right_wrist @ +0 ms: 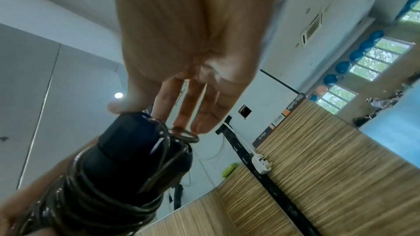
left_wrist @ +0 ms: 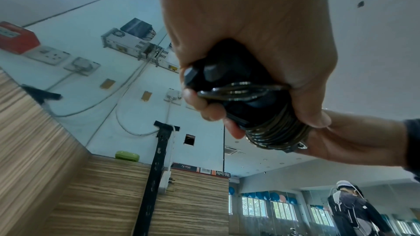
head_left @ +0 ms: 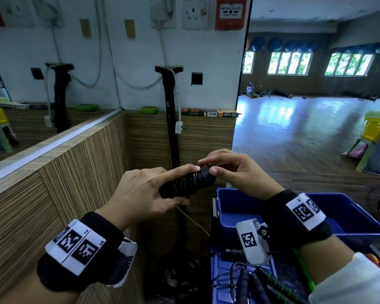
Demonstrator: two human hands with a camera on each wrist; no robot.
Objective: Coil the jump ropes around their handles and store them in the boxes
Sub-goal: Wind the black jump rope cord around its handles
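Observation:
A pair of black jump rope handles [head_left: 203, 176] is held side by side at chest height, with dark rope coiled [head_left: 185, 183] round their middle. My left hand [head_left: 182, 187] grips the bundle, index finger stretched along the top and thumb underneath. My right hand [head_left: 207, 166] pinches a small loop of the rope's end at the handles' right tip. In the left wrist view my left hand [left_wrist: 256, 110] wraps the handles [left_wrist: 238, 78] and the coils [left_wrist: 277, 132]. In the right wrist view the rope loop [right_wrist: 184, 135] sits at my right hand's fingertips [right_wrist: 200, 126], above the handles [right_wrist: 136, 150].
An open blue box [head_left: 349, 207] stands below my right hand. Nearer me a blue lid [head_left: 215, 281] carries several other black jump ropes [head_left: 257, 284]. A wood-panelled wall [head_left: 75, 172] with a black strap [head_left: 173, 132] and a white plug [head_left: 178, 127] is straight ahead.

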